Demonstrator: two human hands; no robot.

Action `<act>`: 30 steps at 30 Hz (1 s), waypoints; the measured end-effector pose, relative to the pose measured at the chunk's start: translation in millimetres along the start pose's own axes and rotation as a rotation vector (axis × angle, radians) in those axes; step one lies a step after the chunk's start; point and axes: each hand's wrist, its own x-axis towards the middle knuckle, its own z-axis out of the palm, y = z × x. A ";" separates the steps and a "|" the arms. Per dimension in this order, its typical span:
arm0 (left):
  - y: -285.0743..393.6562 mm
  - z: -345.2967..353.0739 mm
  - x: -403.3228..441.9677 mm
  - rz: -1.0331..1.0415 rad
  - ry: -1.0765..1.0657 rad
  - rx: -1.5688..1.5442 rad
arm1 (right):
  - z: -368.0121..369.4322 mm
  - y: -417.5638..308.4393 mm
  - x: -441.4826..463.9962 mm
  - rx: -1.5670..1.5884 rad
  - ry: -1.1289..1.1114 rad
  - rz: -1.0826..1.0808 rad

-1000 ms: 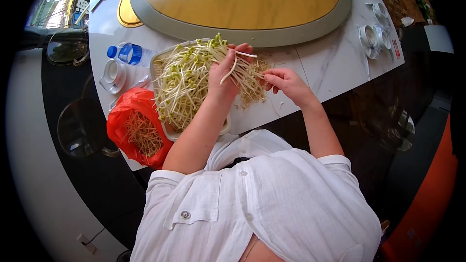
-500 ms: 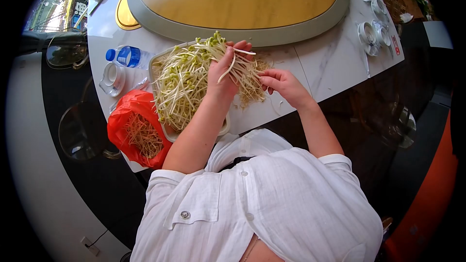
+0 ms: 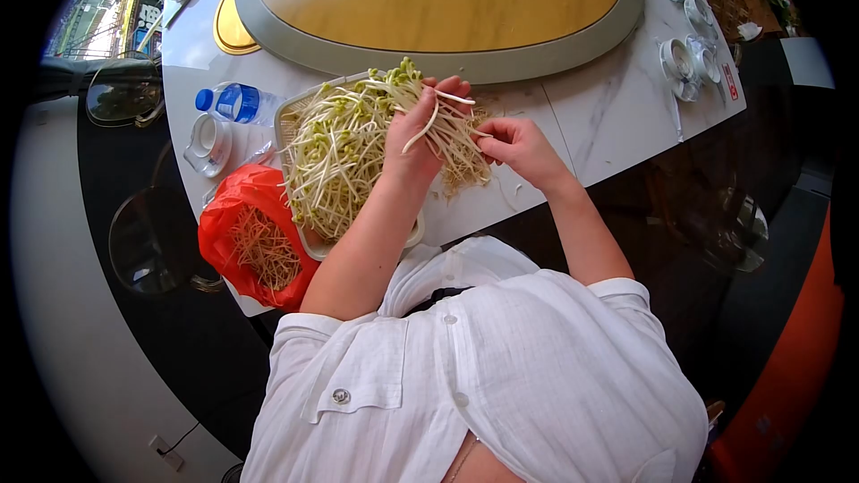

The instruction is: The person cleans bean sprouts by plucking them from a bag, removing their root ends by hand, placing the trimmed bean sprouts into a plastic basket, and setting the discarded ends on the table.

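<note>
Left hand: in the upper middle of the frame, the left hand (image 3: 413,132) is wrapped around a bunch of sprouts (image 3: 450,132), the thumb laid across the stems.
Bunch: it is held above the right edge of the basket (image 3: 281,139), green heads pointed to the upper left, thin tails to the lower right.
Right hand: just right of the bunch, the right hand (image 3: 522,152) is closed in a pinch, a pale stem end gripped between thumb and forefinger; the other fingers are curled in.
Basket: left of centre, a heap of sprouts (image 3: 331,156) is contained in it, partly hidden by the left forearm.
Loose roots: below the bunch, a tangle of thin brownish roots (image 3: 465,172) is spread on the white table (image 3: 595,139).
Red bag: at the basket's lower left, the red bag (image 3: 231,190) is opened upward, and brownish trimmings (image 3: 267,250) are seen inside.
Left of basket: a blue-capped bottle (image 3: 238,103) is laid on its side, with a white cup (image 3: 209,138) placed below it.
Top of frame: a grey-rimmed turntable (image 3: 447,4) with a golden top is seen.
Upper right: wrapped tableware (image 3: 683,67) is set near the table edge.
</note>
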 end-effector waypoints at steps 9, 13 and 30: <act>7.7 0.1 2.0 0.030 0.028 -0.031 | -9.3 -7.0 -15.9 0.193 -0.118 0.163; 7.2 0.5 2.6 0.028 0.026 -0.018 | -7.5 -8.6 -14.1 0.155 -0.169 0.154; 11.9 5.2 -2.8 -0.008 -0.100 -0.071 | 1.2 4.1 -6.8 0.499 -0.198 0.237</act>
